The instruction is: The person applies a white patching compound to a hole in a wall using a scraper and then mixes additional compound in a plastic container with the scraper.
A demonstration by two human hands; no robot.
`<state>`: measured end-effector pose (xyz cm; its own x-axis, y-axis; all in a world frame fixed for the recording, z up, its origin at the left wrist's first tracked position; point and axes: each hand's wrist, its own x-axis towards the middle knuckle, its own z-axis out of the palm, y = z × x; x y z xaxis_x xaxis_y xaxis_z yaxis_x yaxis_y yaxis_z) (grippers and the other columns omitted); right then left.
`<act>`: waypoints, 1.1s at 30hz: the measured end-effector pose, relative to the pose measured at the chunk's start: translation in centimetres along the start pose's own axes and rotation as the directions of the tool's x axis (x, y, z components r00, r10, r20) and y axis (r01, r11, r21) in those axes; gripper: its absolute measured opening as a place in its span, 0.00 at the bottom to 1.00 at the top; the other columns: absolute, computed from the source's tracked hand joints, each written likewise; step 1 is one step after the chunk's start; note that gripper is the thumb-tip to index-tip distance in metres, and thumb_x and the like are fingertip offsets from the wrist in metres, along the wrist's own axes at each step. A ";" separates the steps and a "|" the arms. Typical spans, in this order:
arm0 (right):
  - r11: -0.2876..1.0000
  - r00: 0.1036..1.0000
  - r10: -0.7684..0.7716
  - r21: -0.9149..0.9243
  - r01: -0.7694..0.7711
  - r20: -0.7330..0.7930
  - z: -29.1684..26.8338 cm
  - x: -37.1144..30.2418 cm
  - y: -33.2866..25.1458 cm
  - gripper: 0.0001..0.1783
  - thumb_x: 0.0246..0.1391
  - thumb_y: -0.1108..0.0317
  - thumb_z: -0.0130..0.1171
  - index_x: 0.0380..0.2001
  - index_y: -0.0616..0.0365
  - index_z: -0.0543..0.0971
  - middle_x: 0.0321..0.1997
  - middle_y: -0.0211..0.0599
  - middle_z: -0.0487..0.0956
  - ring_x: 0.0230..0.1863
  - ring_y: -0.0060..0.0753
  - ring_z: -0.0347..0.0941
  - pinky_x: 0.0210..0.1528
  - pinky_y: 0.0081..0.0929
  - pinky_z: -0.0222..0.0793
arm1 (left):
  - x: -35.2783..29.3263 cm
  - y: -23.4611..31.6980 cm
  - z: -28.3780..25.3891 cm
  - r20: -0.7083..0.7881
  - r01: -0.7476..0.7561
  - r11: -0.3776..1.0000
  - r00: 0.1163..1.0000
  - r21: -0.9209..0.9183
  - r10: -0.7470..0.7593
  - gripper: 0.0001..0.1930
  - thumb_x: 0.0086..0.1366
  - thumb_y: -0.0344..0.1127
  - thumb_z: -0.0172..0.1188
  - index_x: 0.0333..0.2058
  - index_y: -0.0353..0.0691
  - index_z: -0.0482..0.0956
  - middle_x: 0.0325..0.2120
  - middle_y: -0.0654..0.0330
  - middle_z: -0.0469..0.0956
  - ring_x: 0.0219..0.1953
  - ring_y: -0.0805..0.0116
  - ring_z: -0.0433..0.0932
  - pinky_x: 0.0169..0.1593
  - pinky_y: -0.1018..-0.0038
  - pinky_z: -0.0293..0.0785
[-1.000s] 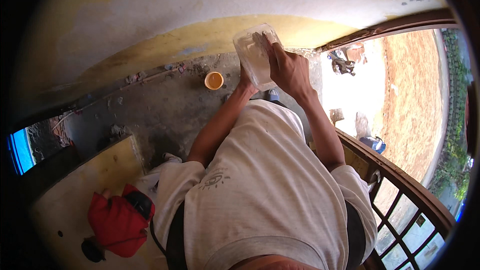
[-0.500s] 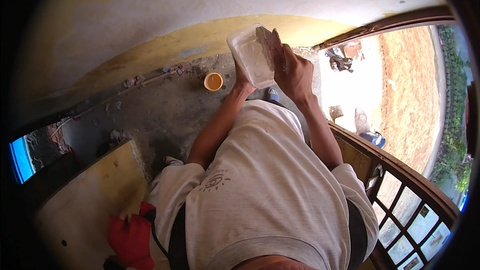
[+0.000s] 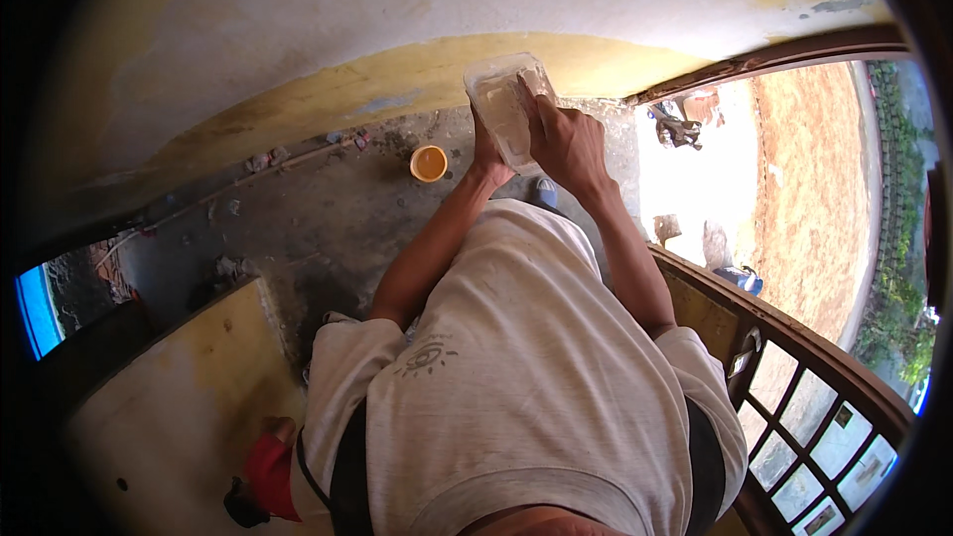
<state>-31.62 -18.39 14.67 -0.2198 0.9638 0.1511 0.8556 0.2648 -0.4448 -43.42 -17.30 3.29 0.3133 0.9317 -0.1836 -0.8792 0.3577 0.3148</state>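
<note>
My left hand (image 3: 487, 154) grips a clear plastic tub (image 3: 479, 74) from its left side and underneath, up near the wall. Pale, wet paste, like putty, coats the inside of the tub (image 3: 496, 119). Closed around a flat scraper (image 3: 524, 86), my right hand (image 3: 571, 144) is over the tub's right side, with the index finger stretched along the tool. The scraper's blade is down in the tub, mostly hidden by the hand and the paste.
Ahead stands a wall (image 3: 347, 20) with whitish and yellow patches. An orange bucket (image 3: 429, 164) sits on the grey floor. Right are a bright doorway and a brown paned door (image 3: 794, 387). Behind left, a person in red (image 3: 270, 476) is beside a low yellowed wall (image 3: 189, 387).
The scraper has turned from standing raised at the tub's right edge to lying lower inside it. Both hands shifted slightly. The person in red has moved back, lower in the picture.
</note>
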 end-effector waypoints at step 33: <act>0.978 0.964 -0.139 0.120 0.170 -0.227 5.4 -2.9 -4.7 0.27 0.50 0.75 0.62 0.55 0.45 0.84 0.25 0.35 0.78 0.26 0.40 0.77 0.30 0.36 0.74 | -4.0 3.2 -3.3 -0.183 0.103 0.994 0.978 0.035 -0.095 0.50 0.60 0.86 0.35 0.64 0.49 0.68 0.52 0.59 0.78 0.52 0.64 0.80 0.55 0.63 0.80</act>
<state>-37.59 -22.24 11.57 -0.2247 0.8849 0.4081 0.7433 0.4264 -0.5154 -48.67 -20.07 1.98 0.3240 0.8663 -0.3803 -0.8294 0.4535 0.3263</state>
